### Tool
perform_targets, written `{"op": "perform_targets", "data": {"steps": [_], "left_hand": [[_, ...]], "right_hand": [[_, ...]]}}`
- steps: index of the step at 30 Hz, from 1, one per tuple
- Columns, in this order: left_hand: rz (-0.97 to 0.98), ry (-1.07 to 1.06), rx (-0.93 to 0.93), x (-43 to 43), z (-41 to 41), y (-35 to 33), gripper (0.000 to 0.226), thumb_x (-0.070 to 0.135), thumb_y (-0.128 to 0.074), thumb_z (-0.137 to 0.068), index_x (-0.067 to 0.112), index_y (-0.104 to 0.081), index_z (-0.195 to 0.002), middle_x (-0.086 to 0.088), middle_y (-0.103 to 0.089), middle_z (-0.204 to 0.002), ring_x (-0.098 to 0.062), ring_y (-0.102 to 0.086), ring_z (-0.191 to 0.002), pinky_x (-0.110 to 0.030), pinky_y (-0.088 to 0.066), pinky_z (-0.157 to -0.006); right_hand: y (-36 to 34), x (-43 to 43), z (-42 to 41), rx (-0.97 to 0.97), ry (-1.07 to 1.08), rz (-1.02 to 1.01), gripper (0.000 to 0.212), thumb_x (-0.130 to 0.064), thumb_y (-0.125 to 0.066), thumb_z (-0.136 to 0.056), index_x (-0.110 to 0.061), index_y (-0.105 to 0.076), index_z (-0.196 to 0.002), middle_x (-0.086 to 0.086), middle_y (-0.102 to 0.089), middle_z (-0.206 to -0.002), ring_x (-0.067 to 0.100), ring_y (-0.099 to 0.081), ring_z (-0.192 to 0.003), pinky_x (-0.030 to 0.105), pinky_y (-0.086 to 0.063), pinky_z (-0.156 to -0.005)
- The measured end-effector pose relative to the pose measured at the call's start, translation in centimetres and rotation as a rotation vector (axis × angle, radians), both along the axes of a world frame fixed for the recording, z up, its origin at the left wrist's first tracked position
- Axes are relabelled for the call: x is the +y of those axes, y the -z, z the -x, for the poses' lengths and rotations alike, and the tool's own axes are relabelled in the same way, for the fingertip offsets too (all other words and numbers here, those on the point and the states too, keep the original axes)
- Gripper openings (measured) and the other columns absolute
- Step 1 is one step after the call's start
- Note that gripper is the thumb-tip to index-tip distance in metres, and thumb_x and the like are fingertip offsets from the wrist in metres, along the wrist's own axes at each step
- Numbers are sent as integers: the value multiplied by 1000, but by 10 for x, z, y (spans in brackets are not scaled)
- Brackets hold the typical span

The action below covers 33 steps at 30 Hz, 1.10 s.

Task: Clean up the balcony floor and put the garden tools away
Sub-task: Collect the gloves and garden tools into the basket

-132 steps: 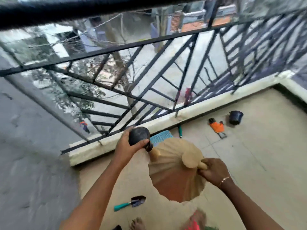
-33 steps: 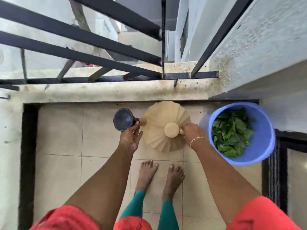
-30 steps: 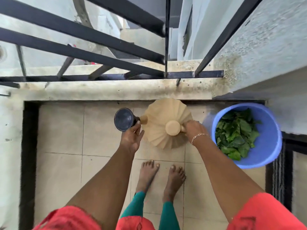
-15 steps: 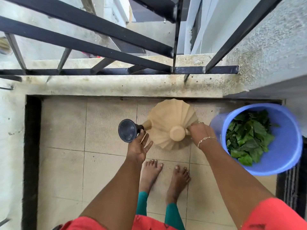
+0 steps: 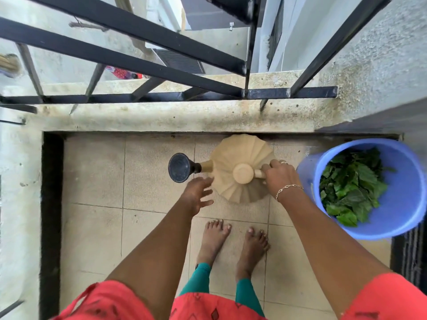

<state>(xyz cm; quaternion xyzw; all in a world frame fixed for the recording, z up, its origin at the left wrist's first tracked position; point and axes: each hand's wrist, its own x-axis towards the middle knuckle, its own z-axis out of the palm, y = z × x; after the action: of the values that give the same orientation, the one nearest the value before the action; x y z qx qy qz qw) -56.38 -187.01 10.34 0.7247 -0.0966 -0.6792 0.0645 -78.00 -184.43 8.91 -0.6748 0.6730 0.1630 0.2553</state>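
A person's left hand (image 5: 196, 197) hovers over the tiled balcony floor (image 5: 92, 176), fingers spread and holding nothing, just beside the dark rose (image 5: 179, 167) of a beige watering can (image 5: 240, 153). The can sits close to the ledge (image 5: 161, 118) under the railing, above the person's bare feet. The right hand (image 5: 280, 179) has its fingers curled round the can's handle (image 5: 259, 173). Just beside it, at right, a blue bucket (image 5: 402, 211) holds green leaves (image 5: 351, 188).
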Motion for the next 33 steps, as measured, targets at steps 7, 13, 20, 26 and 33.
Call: {"op": "perform_targets", "data": {"steps": [7, 13, 20, 26, 33], "left_hand": [[665, 1353, -371, 23, 14, -104, 59, 39, -49, -95, 8, -33, -142, -13, -38, -145, -27, -34, -134, -36, -33, -105], [676, 1886, -513, 42, 23, -223, 79, 60, -13, -95, 7, 5, -150, -16, 17, -156, -29, 13, -145, -43, 1, -119], [1000, 1950, -407, 70, 38, -335, 137, 77, 41, -52, -1, -17, -148, -22, -4, -156, -37, -11, -145, -47, -13, -116], [1238, 2203, -218, 94, 53, -393, 143, 78, 42, -45, -1, -16, -148, -18, -5, -156, -31, -17, -144, -35, -4, -115], [1600, 2600, 84, 128, 71, -408, 99, 61, 6, -93, -1, -71, -106, -18, -65, -117, -31, -66, -104, -44, -56, -76]], "right_hand": [[-103, 45, -8, -6, 117, 45, 51, -18, -89, -38, -8, -66, -82, 15, -62, -81, 34, -61, -66, 35, -50, -55], [-218, 86, -19, -40, 318, 142, 63, -19, -82, -50, -9, -64, -109, 15, -63, -111, 33, -63, -98, 39, -53, -79], [-339, 148, -6, 110, 457, 214, 69, -27, -88, -39, -11, -70, -104, 15, -67, -109, 28, -66, -97, 37, -55, -79], [-405, 219, -21, 151, 784, 220, 61, -26, -55, -90, -13, -30, -144, 16, -20, -153, 28, -22, -141, 39, -24, -111], [-436, 312, -111, 238, 1285, 338, 57, -29, -51, -92, -16, -29, -144, 12, -22, -152, 26, -21, -140, 34, -17, -113]]}}
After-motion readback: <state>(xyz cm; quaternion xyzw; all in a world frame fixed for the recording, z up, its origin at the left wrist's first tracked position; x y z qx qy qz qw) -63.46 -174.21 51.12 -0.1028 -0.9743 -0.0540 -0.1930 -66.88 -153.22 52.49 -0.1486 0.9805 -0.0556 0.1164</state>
